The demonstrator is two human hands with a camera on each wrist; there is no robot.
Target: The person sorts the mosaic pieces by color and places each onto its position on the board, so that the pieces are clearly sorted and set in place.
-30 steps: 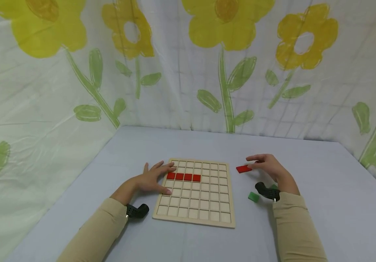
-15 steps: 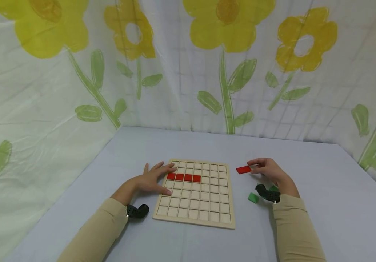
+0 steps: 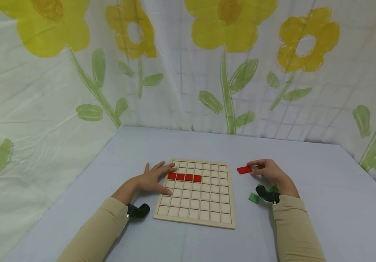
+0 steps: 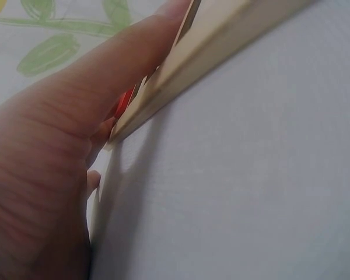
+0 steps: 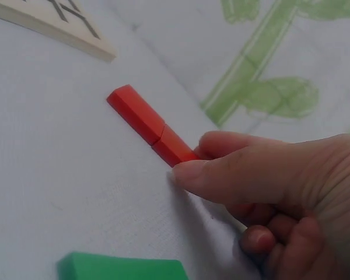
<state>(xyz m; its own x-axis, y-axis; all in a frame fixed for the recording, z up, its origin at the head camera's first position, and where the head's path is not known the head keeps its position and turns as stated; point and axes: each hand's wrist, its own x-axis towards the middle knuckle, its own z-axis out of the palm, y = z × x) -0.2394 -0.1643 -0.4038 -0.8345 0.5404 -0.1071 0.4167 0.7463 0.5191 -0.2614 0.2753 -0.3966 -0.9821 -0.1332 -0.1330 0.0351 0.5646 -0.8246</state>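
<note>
With fingers spread, my left hand (image 3: 150, 181) rests on the left edge of a pale wooden grid board (image 3: 198, 222). In the left wrist view, the thumb (image 4: 105, 73) lies across the board's raised edge (image 4: 186, 73). A row of several red square tiles (image 3: 184, 177) sits in the board's cells, running in from the left edge. Right of the board, two red tiles (image 5: 139, 114) lie end to end on the table. Thumb and index finger of my right hand (image 3: 268, 170) pinch the nearer red tile (image 5: 174, 147) at its end; its other fingers curl below.
Green tiles (image 3: 254, 198) lie by the right wrist, partly hidden under its black wrist camera (image 3: 267, 194). A second black camera (image 3: 139, 210) is on the left wrist. A flower-printed curtain (image 3: 181, 72) stands behind the white table (image 3: 162, 243).
My right hand has come down slightly, and its thumb and index finger have closed on the end of the red tile. My left hand stays in place on the board.
</note>
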